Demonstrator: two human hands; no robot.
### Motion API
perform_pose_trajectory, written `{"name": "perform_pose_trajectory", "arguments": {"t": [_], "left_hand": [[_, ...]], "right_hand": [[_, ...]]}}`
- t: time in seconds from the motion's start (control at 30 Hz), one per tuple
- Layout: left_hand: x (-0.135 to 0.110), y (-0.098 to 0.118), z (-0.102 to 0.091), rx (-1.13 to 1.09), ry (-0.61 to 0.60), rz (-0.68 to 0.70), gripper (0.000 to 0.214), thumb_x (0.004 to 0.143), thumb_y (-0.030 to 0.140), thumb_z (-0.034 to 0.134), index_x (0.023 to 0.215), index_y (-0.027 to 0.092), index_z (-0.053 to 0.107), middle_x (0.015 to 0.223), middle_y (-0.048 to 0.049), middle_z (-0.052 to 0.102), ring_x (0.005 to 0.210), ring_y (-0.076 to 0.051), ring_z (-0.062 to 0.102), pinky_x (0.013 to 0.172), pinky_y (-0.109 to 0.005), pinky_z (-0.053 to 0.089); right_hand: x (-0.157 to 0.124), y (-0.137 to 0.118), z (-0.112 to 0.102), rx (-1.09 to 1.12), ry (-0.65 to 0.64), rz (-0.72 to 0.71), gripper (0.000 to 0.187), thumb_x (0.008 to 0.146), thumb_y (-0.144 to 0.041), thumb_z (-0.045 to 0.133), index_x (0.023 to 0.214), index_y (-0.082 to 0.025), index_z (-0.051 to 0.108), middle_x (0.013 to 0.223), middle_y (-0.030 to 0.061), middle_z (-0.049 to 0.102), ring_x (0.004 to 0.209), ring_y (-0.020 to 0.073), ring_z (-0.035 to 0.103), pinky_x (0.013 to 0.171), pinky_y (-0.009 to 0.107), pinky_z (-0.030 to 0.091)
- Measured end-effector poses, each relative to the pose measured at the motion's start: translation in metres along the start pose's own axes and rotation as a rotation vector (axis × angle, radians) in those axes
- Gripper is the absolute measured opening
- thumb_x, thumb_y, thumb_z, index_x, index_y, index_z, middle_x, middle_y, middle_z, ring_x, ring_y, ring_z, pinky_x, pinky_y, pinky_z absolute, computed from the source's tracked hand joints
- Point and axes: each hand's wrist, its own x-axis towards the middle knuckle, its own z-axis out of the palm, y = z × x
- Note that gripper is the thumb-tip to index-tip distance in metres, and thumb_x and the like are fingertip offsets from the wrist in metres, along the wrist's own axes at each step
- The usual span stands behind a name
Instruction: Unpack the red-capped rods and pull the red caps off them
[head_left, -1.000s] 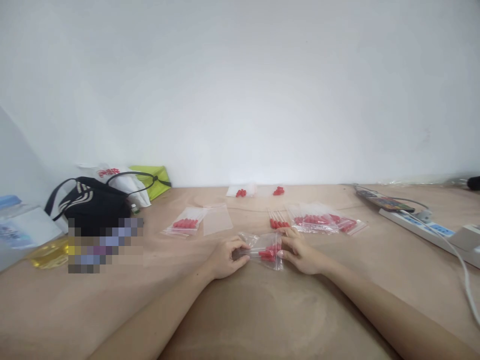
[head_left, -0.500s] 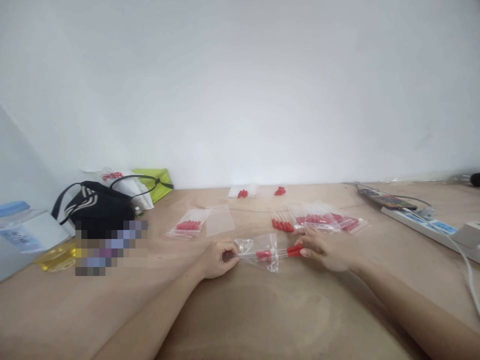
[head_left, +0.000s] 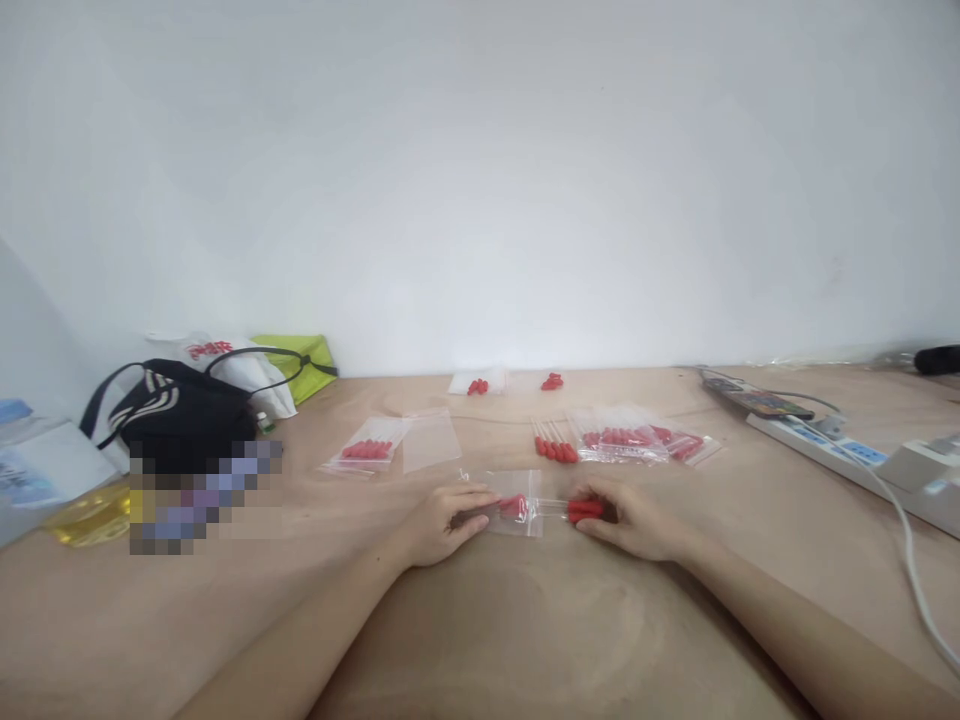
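My left hand (head_left: 442,520) lies on the table with its fingers pressed on the left end of a small clear zip bag (head_left: 511,500). Inside the bag are red-capped thin sticks. My right hand (head_left: 626,520) pinches the red ends of several sticks (head_left: 585,510) that poke out of the bag's right opening. Just beyond lie loose red-tipped sticks (head_left: 555,447) and filled bags (head_left: 626,440). Another filled bag (head_left: 367,448) and an empty bag (head_left: 431,438) lie to the left.
A black handbag (head_left: 176,420) with white and green bags behind it sits at the left, beside a bottle of yellow liquid (head_left: 90,510). A power strip (head_left: 847,450) with cables and a phone (head_left: 757,402) lie at the right. Small red pieces (head_left: 553,381) rest near the wall.
The right hand drew a bunch of sticks partly out to the right, then moved back toward the bag. The bag now lies flatter under the left hand's fingers.
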Motion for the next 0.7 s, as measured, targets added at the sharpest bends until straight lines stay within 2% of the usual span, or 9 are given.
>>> {"name": "perform_pose_trajectory", "arguments": {"t": [0.13, 0.3, 0.37, 0.47, 0.53, 0.6, 0.7], "left_hand": [[0.000, -0.008, -0.001, -0.031, 0.008, -0.066, 0.029, 0.081, 0.026, 0.046, 0.107, 0.024, 0.058, 0.110, -0.0012, 0.060, 0.106, -0.016, 0.051, 0.093, -0.031, 0.039], [-0.001, -0.011, 0.000, -0.030, 0.033, -0.111, 0.030, 0.078, 0.027, 0.049, 0.105, 0.021, 0.059, 0.109, -0.0019, 0.061, 0.106, -0.016, 0.051, 0.092, -0.031, 0.040], [-0.001, -0.010, 0.000, -0.023, 0.035, -0.121, 0.030, 0.077, 0.027, 0.050, 0.105, 0.020, 0.060, 0.109, -0.0025, 0.061, 0.106, -0.017, 0.051, 0.092, -0.031, 0.040], [0.000, -0.008, -0.001, -0.023, 0.036, -0.127, 0.032, 0.075, 0.028, 0.052, 0.104, 0.020, 0.060, 0.110, -0.0034, 0.060, 0.107, -0.018, 0.051, 0.093, -0.032, 0.039], [0.001, -0.008, -0.001, -0.029, 0.037, -0.127, 0.032, 0.074, 0.028, 0.054, 0.104, 0.021, 0.060, 0.111, -0.0037, 0.059, 0.107, -0.018, 0.050, 0.093, -0.033, 0.039], [0.001, -0.007, -0.001, -0.043, 0.039, -0.126, 0.032, 0.073, 0.028, 0.055, 0.104, 0.021, 0.060, 0.112, -0.0041, 0.059, 0.108, -0.019, 0.050, 0.094, -0.034, 0.039], [0.001, -0.008, 0.000, -0.065, 0.039, -0.118, 0.033, 0.073, 0.028, 0.055, 0.105, 0.022, 0.060, 0.113, -0.0049, 0.058, 0.108, -0.019, 0.050, 0.093, -0.036, 0.039]], "right_hand": [[0.001, 0.001, -0.008, 0.095, 0.015, 0.043, 0.019, 0.071, -0.032, 0.055, 0.086, -0.024, 0.061, 0.085, 0.0013, 0.065, 0.077, 0.0163, 0.059, 0.069, 0.029, 0.047], [-0.003, 0.014, -0.035, 0.253, 0.126, 0.211, 0.030, 0.063, -0.043, 0.061, 0.083, -0.020, 0.065, 0.080, 0.0036, 0.067, 0.073, 0.0182, 0.060, 0.066, 0.030, 0.048], [-0.003, 0.019, -0.049, 0.290, 0.239, 0.264, 0.035, 0.059, -0.045, 0.064, 0.081, -0.018, 0.066, 0.078, 0.0045, 0.067, 0.072, 0.0185, 0.060, 0.065, 0.030, 0.048], [0.006, 0.022, -0.059, 0.309, 0.485, 0.314, 0.038, 0.058, -0.048, 0.064, 0.082, -0.018, 0.066, 0.076, 0.0047, 0.068, 0.070, 0.0179, 0.060, 0.064, 0.028, 0.047], [0.018, 0.020, -0.054, 0.300, 0.619, 0.322, 0.037, 0.060, -0.046, 0.063, 0.083, -0.018, 0.065, 0.078, 0.0054, 0.068, 0.072, 0.0183, 0.061, 0.064, 0.028, 0.047], [0.034, 0.017, -0.040, 0.237, 0.703, 0.287, 0.034, 0.061, -0.043, 0.061, 0.083, -0.016, 0.064, 0.078, 0.0063, 0.067, 0.072, 0.0188, 0.061, 0.067, 0.029, 0.047], [0.058, 0.014, -0.013, -0.028, 0.715, 0.187, 0.028, 0.067, -0.037, 0.055, 0.084, -0.016, 0.064, 0.079, 0.0065, 0.066, 0.073, 0.0183, 0.060, 0.070, 0.031, 0.046]]}}
